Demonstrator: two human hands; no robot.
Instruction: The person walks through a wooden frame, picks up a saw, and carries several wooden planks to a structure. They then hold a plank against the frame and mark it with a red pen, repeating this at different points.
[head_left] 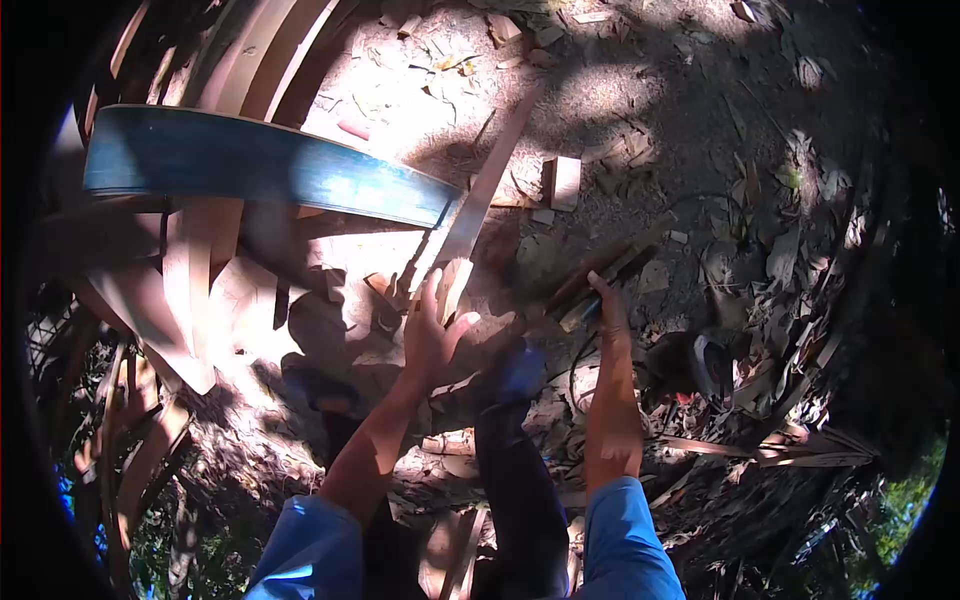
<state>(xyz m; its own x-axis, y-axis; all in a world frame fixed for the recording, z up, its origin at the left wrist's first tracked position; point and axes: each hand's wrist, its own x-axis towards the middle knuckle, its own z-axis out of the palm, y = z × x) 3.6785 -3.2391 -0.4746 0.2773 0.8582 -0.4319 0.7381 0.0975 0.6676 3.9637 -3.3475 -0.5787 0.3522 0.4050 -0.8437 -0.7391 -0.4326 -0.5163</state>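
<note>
My left hand (430,330) is at the near end of a long narrow wooden board (490,180), its fingers apart and touching a short pale wood piece (455,285). The board points away from me over the ground. To the right, my right hand (610,305) is beside a dark, long object (580,310) lying in shadow; its fingers look extended, but whether they hold anything is hidden. A blue-painted plank (270,165) ends against the board's left side.
A small wood block (565,184) lies beyond my hands. Stacked planks (250,60) and crossed timber (190,290) fill the left. Dry leaves (785,255) and wood scraps litter the ground at right. A dark rounded object (708,365) sits right of my right forearm.
</note>
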